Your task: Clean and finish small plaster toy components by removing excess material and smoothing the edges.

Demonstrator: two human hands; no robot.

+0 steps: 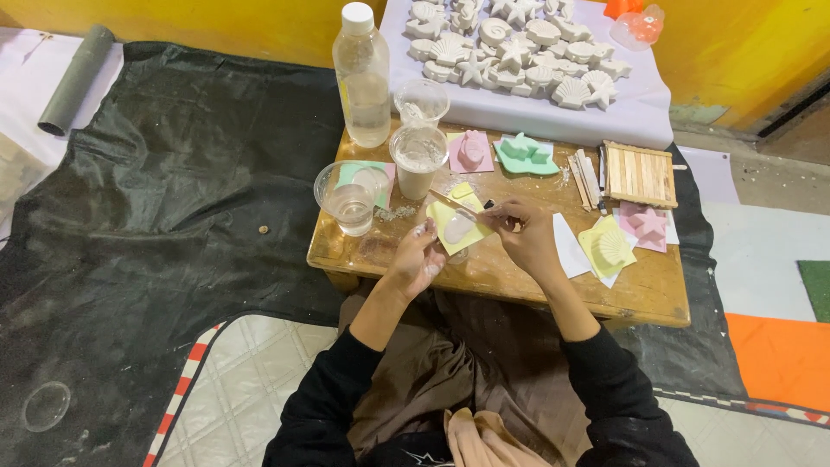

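A yellow mold (456, 228) filled with white plaster lies on a low wooden table (657, 290). My left hand (418, 258) rests at the mold's near-left edge, fingers curled against it. My right hand (522, 235) pinches a thin wooden stick (458, 206) whose tip reaches over the mold. Just behind the mold stands a plastic cup of white plaster mix (418, 159).
A clear cup of water (350, 199), an empty cup (422, 101) and a plastic bottle (363, 76) stand at the table's left. Pink, green and yellow molds and a slatted wooden piece (640, 174) lie to the right. Several white plaster casts (519, 47) sit on a cloth behind.
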